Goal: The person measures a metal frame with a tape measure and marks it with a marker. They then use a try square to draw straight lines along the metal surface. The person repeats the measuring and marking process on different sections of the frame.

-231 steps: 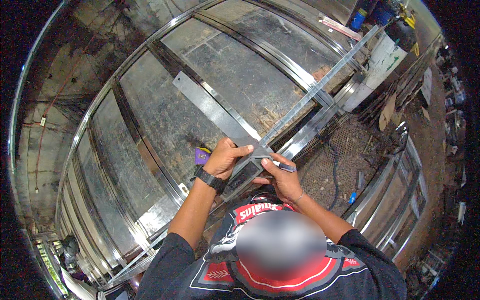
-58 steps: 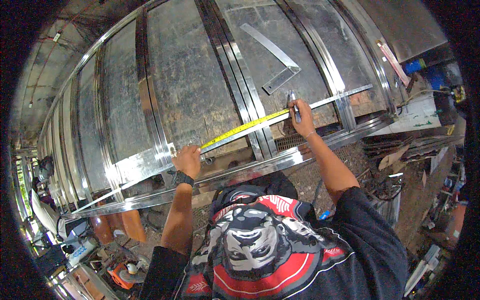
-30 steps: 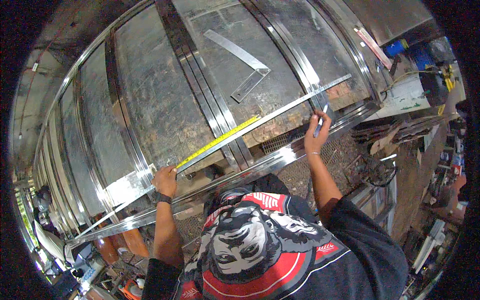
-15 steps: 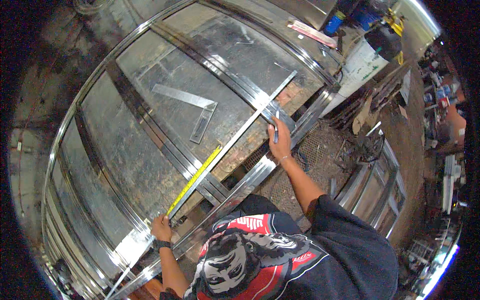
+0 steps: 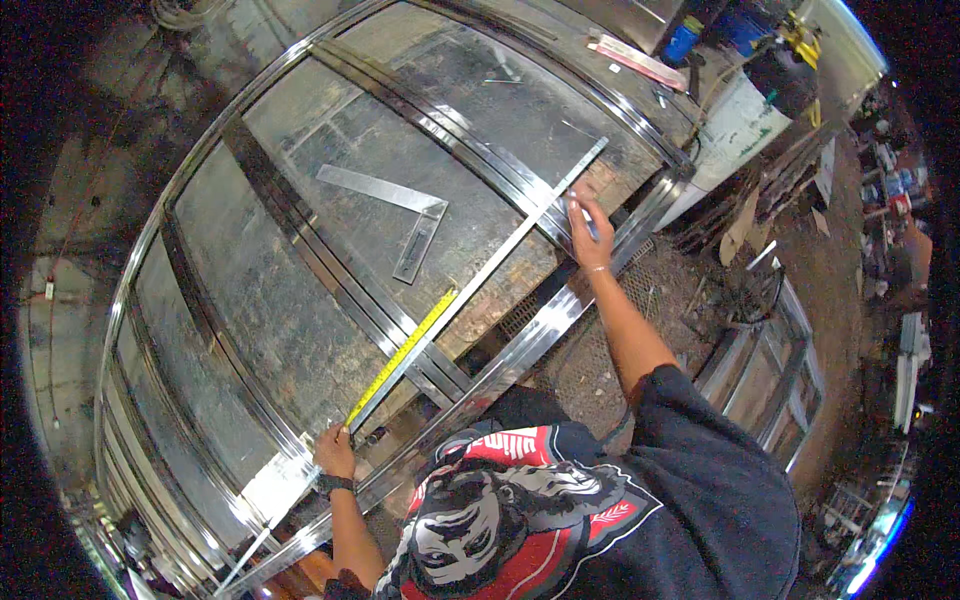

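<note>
Two hands hold a long strip across a big metal frame (image 5: pixel 300 250) on the tabletop (image 5: pixel 480 215). At the low left, the left hand (image 5: pixel 335 452) is closed on the yellow end of a tape (image 5: pixel 400 358). It has a black watch (image 5: pixel 335 484) on the wrist. The tape lies along a long shiny bar (image 5: pixel 520 235) that slants up to the right over the frame rails. Just above the bar, a metal square (image 5: pixel 405 210) lies flat on the grey sheet. At the bar's high end, the right hand (image 5: pixel 590 235) is closed on a small pen (image 5: pixel 587 222), tip near the bar. Far up on the right lie a pink flat strip (image 5: pixel 640 62) and a blue can (image 5: pixel 683 38). A white bucket (image 5: pixel 735 125) stands below them. Rods and scraps (image 5: pixel 780 180) crowd the dirt floor to the right.
</note>
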`<state>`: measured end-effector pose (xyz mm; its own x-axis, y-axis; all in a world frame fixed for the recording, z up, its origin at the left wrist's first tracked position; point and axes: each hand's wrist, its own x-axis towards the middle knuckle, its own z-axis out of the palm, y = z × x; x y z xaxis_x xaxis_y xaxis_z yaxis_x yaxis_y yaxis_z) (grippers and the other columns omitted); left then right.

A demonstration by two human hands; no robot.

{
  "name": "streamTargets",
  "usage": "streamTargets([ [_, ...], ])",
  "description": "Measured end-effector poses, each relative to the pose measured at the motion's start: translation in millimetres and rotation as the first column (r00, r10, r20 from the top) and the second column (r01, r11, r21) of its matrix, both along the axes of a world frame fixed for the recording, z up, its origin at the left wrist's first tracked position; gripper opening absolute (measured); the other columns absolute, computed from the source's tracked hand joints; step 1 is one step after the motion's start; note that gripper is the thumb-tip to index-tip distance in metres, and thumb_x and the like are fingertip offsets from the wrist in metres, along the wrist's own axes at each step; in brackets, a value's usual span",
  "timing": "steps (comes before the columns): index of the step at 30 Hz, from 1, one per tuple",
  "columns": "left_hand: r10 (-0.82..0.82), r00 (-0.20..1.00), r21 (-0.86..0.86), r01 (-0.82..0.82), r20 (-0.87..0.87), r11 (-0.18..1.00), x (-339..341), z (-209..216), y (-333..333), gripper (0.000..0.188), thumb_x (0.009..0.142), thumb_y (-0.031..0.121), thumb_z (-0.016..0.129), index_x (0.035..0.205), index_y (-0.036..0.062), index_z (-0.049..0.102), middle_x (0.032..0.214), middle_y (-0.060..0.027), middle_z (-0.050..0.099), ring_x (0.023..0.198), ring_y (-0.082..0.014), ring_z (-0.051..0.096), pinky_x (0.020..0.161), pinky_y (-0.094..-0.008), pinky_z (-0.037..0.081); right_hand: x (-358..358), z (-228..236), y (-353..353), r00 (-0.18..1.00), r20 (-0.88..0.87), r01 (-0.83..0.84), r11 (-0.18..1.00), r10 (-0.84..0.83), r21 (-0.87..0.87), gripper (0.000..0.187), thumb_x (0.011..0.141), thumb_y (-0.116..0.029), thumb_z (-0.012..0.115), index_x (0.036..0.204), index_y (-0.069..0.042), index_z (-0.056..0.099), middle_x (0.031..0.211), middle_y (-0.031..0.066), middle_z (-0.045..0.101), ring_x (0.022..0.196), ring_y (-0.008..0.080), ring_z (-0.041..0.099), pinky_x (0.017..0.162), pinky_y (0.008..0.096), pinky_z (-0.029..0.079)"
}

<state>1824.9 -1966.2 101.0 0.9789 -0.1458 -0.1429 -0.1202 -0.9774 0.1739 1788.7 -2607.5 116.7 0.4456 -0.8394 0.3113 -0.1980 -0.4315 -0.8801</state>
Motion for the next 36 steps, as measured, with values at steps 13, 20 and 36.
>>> streamTargets([
  [13,0.047,0.999,-0.144,-0.043,0.022,0.989,-10.1,-13.1,10.1,0.026,0.094,0.035,0.063,0.106,0.0160,0.075,0.092,-0.0102,0.066,0.099,-0.0350,0.061,0.091,-0.0524,0.043,-7.2,-22.7,10.0,0.986,0.129,-0.159,0.824,0.104,0.544,0.018,0.086,-0.015,0.075,0.099,-0.003,0.075,0.089,0.0027,0.072,0.080,0.0104,0.066,0.074,0.0264,0.054],
  [20,0.063,0.996,-0.149,-0.071,-0.058,0.986,-5.8,1.1,0.9,0.027,0.094,0.035,0.062,0.104,0.0152,0.076,0.099,-0.0087,0.070,0.105,-0.0326,0.061,0.093,-0.0515,0.042,-9.5,-39.9,-0.7,0.981,0.056,-0.193,0.880,0.188,0.433,0.021,0.090,-0.011,0.073,0.105,0.003,0.072,0.093,0.0084,0.074,0.084,0.0154,0.071,0.081,0.0280,0.057],
  [36,0.059,0.998,-0.154,-0.056,0.014,0.987,-10.5,-7.9,2.9,0.026,0.094,0.035,0.061,0.104,0.0163,0.076,0.101,-0.0099,0.069,0.103,-0.0343,0.062,0.092,-0.0530,0.043,-6.6,-25.3,5.0,0.983,0.108,-0.182,0.847,0.147,0.499,0.019,0.086,-0.012,0.074,0.100,0.000,0.075,0.088,0.0039,0.073,0.079,0.0108,0.066,0.075,0.0256,0.053],
])
